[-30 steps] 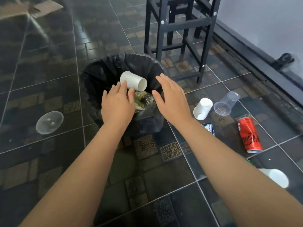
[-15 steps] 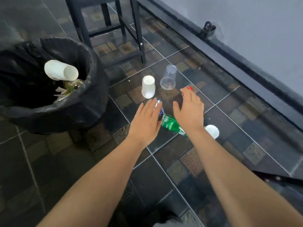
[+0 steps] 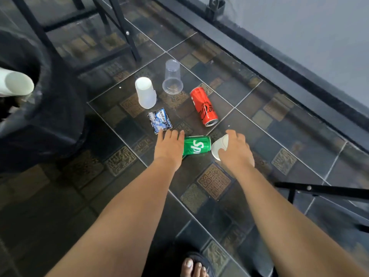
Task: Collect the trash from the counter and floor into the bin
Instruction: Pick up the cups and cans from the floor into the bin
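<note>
A green soda can (image 3: 197, 145) lies on its side on the dark tiled floor. My left hand (image 3: 169, 146) covers its left end, fingers curled over it. My right hand (image 3: 236, 151) closes on a white paper cup (image 3: 218, 146) lying just right of the can, thumb across its rim. Beyond them lie a red can (image 3: 203, 106), a clear plastic cup (image 3: 172, 78), another white cup (image 3: 145, 92) and a gum packet (image 3: 159, 120). The black-bagged bin (image 3: 46, 120) stands at the left with a white cup (image 3: 16, 84) inside.
Black stool legs (image 3: 123, 33) stand behind the trash. A black metal frame (image 3: 319, 190) juts in at the right. A dark skirting (image 3: 279, 62) runs along the grey wall. My sandalled foot (image 3: 195, 264) is at the bottom edge.
My view swung from the bin to the trash on its right. Both hands moved down from above the bin to the floor and landed on the green can and the white cup.
</note>
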Tool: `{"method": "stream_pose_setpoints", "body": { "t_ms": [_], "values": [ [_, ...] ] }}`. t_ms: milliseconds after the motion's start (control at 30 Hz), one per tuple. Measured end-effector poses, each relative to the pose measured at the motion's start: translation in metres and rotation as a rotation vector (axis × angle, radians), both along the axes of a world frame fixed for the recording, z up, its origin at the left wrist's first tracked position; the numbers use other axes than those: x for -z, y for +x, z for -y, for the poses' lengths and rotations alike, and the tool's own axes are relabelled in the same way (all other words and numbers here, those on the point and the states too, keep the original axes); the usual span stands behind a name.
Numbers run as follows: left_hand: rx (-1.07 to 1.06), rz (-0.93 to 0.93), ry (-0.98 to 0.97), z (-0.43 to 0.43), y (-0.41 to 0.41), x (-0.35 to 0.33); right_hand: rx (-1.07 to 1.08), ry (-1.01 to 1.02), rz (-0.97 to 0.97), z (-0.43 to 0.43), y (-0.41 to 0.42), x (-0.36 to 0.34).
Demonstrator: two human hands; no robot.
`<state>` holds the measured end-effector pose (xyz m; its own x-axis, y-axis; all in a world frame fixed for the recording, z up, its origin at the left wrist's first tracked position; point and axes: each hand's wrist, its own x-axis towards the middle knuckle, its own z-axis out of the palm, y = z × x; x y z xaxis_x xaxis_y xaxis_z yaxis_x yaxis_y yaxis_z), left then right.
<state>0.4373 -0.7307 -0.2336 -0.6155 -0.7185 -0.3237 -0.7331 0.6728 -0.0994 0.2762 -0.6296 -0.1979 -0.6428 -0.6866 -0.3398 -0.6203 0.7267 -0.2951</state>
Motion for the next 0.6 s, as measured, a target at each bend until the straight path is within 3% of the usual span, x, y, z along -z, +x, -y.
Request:
{"method": "stream_pose_setpoints", "body": {
  "t_ms": [267, 467, 600],
  "values": [
    [-0.169, -0.225, 0.096, -0.011, 0.031, 0.006, -0.054, -0.117, -0.056, 0.015, 0.012, -0.013],
    [-0.483, -0.926, -0.022, 0.003, 0.061, -0.042, -0.025, -0.395, -0.043, 0.046, 0.04, -0.039],
    [-0.58, -1.239, -0.125, 0.028, 0.08, -0.094, -0.078, -0.683, 0.064, 0.088, 0.071, -0.069]
  ]
}}
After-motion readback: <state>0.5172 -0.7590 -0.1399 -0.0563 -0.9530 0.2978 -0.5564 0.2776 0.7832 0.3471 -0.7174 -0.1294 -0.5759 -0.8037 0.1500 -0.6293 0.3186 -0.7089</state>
